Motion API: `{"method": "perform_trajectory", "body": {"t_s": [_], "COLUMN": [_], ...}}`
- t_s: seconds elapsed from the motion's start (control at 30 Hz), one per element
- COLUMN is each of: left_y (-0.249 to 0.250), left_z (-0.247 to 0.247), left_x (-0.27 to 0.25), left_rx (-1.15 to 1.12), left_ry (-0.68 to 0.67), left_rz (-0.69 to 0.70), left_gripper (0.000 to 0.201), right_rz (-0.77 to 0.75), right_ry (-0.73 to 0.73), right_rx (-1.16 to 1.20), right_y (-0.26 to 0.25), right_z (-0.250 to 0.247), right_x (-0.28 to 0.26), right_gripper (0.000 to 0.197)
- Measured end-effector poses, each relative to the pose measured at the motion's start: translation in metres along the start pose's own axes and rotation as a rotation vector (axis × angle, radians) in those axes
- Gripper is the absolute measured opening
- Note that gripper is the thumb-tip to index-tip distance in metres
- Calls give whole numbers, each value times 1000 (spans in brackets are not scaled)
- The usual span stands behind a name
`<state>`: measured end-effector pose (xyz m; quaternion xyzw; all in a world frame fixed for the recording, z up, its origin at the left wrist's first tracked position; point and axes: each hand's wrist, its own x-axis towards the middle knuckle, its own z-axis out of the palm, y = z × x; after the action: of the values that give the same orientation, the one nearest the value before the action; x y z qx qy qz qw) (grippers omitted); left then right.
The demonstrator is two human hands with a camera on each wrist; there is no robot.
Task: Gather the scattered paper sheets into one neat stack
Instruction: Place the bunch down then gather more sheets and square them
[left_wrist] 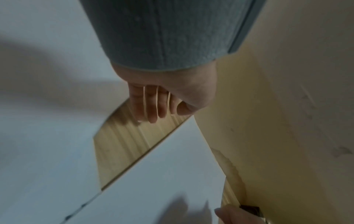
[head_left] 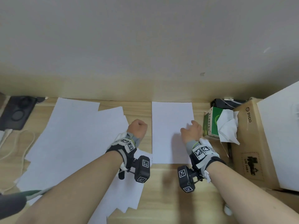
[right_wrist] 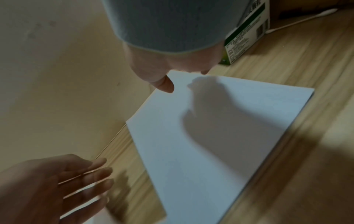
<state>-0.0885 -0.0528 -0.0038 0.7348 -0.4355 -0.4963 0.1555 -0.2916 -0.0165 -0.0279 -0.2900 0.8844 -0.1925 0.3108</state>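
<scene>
Right hand (head_left: 192, 130) fingers hidden; loose sheets (head_left: 72, 143) partly under forearm.

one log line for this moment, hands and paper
left hand: open, over gap beside scattered sheets | right hand: open, above neat stack | holding: nothing | stacking: unfinished

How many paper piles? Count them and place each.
2: a scattered pile left, partly under the left arm; a neat stack right, beneath the right hand. Overlaps may hide sheets.
</scene>
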Motion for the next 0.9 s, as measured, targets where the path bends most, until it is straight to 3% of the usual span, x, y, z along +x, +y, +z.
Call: {"method": "perform_trajectory", "body": {"t_s": [0.2, 0.37, 0.43, 0.57, 0.63, 0.7, 0.8, 0.9], "left_y": [-55, -120, -145, -178, -189, -197, -205, -206], "left_z": [-61, -108, -127, -152, -159, -163, -167, -167], "left_x": [-30, -50, -56, -59, -53, -45, -40, -37], "left_rx": [7, 82, 92, 96, 94, 123, 106, -14], "left_ry": [160, 300, 348, 246, 128, 62, 51, 6], "left_rz": [-36, -141, -180, -273, -312, -312, -270, -271], "left_gripper": [27, 29, 27, 24, 42, 56, 54, 52], "right_rz": [-124, -154, -162, -186, -244, -255, -267, -243], "right_ry": [-232, -329, -341, -232, -219, -190, -198, -257], "right_rx": [96, 141, 112, 3, -119, -226, -362, -340], "right_y": [-4, -8, -8, -13, -16, -21, -27, -24], "right_z": [38, 86, 106, 131, 144, 151, 152, 139], "right_x": [-59, -105, -122, -142, -141, -141, -143, -138], "right_gripper": [43, 23, 26, 35, 36, 28, 22, 10]}}
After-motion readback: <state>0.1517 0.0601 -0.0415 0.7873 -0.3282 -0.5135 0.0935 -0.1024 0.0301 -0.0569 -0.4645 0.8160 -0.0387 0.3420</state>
